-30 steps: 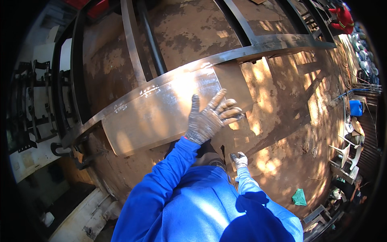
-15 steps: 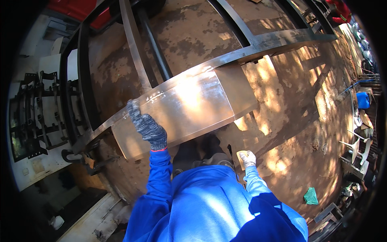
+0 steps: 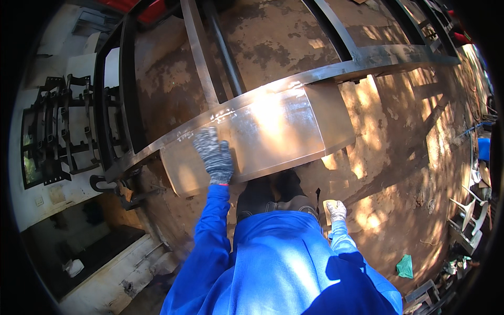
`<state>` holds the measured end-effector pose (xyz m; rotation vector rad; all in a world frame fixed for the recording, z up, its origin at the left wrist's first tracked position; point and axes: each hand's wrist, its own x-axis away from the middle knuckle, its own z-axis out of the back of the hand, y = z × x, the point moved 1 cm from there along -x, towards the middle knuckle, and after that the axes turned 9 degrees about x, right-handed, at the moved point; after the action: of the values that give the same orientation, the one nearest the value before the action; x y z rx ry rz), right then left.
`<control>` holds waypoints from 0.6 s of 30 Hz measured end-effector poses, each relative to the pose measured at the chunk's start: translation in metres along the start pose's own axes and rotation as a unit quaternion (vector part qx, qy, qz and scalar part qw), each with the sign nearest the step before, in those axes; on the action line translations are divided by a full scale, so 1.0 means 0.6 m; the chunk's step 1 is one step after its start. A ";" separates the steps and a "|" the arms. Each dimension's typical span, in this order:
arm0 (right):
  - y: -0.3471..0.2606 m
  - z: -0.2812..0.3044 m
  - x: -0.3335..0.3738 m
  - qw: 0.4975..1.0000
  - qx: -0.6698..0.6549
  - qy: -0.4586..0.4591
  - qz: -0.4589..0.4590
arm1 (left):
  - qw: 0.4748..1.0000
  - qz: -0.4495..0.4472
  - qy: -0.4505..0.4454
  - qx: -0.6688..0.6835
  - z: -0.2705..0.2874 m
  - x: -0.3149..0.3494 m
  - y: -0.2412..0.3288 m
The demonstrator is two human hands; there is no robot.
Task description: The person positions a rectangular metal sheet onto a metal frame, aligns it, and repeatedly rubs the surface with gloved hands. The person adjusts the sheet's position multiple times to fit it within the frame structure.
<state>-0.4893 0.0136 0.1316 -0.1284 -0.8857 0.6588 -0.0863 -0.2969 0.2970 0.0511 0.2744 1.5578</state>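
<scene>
The metal panel point(image 3: 278, 136) lay beneath the nearer left hand point(image 3: 214, 157), long axis left-to-right along the steel frame point(image 3: 341, 68); left fingers were together. The right hand point(image 3: 338, 211) clamped a tan block point(image 3: 327, 210).

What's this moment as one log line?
left grey-gloved hand: over shiny rectangular metal panel | right pale-gloved hand: holding small tan block

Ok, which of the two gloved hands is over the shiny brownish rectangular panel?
The left hand, in mottled grey; the right hand, in a whitish glove, is clear of the panel and holds a small tan block.
</scene>
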 end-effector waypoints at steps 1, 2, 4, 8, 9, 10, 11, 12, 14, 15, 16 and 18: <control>0.000 0.011 -0.002 1.000 -0.015 -0.004 -0.007 | 0.998 -0.011 0.060 -0.002 0.002 0.005 -0.031; -0.017 0.012 0.013 0.995 -0.082 0.049 0.005 | 0.993 -0.023 0.120 -0.004 -0.002 0.016 -0.069; -0.012 0.014 0.006 0.998 -0.057 0.040 -0.004 | 0.986 0.008 0.169 0.009 -0.004 0.027 -0.131; -0.032 0.021 -0.001 0.996 -0.052 -0.061 -0.028 | 0.977 0.176 0.042 -0.114 -0.032 0.049 -0.215; -0.039 0.022 -0.005 0.992 -0.056 -0.101 -0.042 | 0.957 0.220 -0.012 -0.188 -0.047 0.062 -0.236; 0.003 -0.019 -0.007 0.993 -0.077 0.086 0.033 | 0.971 0.233 0.028 -0.051 -0.096 0.059 -0.226; 0.037 0.002 -0.005 0.994 -0.055 0.094 0.002 | 0.955 0.275 0.015 -0.115 -0.090 0.004 -0.002; 0.019 0.002 -0.001 0.997 -0.046 0.065 0.004 | 0.987 0.140 0.040 -0.064 -0.094 0.008 0.042; 0.033 0.010 0.000 0.998 -0.009 0.065 0.000 | 0.883 -0.192 -0.173 0.392 -0.016 -0.020 0.210; 0.029 0.017 0.005 0.999 0.009 0.037 -0.003 | 0.819 -0.230 -0.212 0.481 0.041 -0.020 0.268; 0.002 0.032 0.012 1.000 0.024 0.013 -0.006 | 0.742 -0.271 -0.246 0.562 0.063 -0.019 0.291; -0.015 0.037 0.022 1.000 0.009 0.009 0.009 | 0.795 -0.206 -0.183 0.541 0.054 -0.018 0.250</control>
<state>-0.4955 0.0109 0.1580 -0.1266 -0.8627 0.6805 -0.2264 -0.3001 0.3603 1.1113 0.7821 0.7559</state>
